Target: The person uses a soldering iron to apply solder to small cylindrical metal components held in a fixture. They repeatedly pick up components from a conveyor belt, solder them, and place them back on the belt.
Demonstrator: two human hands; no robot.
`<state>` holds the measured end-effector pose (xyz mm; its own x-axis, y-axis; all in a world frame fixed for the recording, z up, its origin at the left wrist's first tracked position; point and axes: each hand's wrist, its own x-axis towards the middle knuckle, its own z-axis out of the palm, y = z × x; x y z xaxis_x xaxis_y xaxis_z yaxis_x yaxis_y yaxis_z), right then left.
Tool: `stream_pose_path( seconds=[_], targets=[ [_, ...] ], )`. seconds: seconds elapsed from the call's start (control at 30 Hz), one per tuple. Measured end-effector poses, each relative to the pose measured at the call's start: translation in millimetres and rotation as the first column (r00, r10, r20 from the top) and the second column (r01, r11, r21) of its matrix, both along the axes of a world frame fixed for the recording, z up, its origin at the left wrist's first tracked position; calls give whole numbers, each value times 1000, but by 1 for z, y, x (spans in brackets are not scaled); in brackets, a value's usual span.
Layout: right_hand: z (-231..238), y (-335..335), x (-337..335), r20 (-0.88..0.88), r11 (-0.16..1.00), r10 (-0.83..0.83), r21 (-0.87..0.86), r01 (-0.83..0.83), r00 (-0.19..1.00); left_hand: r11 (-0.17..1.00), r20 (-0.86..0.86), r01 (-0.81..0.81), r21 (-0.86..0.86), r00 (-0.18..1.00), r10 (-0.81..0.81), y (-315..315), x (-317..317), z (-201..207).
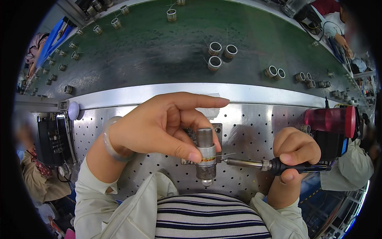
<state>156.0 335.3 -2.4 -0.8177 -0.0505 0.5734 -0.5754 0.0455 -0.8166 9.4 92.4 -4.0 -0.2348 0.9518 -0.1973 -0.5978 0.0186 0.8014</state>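
This is a factory floor, at a station along an assembly line. A green conveyor belt (143, 59) runs across the far side behind a bright metal rail (254, 91), carrying many small metal rings with thin wires (171, 17) — the same kind of part, in loose groups along its length. The near workbench is a perforated steel plate (250, 131), and a soldering iron (242, 163) sits in the right hand (296, 151). Other workers' places line the belt — a sleeve (348, 171) shows at right, a patterned cuff (41, 168) at left.
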Motion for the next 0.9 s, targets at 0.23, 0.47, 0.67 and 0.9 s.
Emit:
stream_pose_path(
  seconds=[0.23,0.47,0.67,0.9],
  targets=[
    [-10,-5,2,-13,992,-85,-99,84,996,997,46,18,76,999,-21,1,-3,-12],
    [-8,-8,4,66,963,-224,-137,231,972,699,-741,-715,19,459,490,-32,-98,-27],
    [-4,-11,4,112,967,-161,-182,179,981,211,-983,-965,152,-169,-66,-149,-176,-50],
    [-6,-7,1,146,956,-147,-232,179,978,593,-834,-714,372,-538,-125,-60,-122,-27]
  ],
)
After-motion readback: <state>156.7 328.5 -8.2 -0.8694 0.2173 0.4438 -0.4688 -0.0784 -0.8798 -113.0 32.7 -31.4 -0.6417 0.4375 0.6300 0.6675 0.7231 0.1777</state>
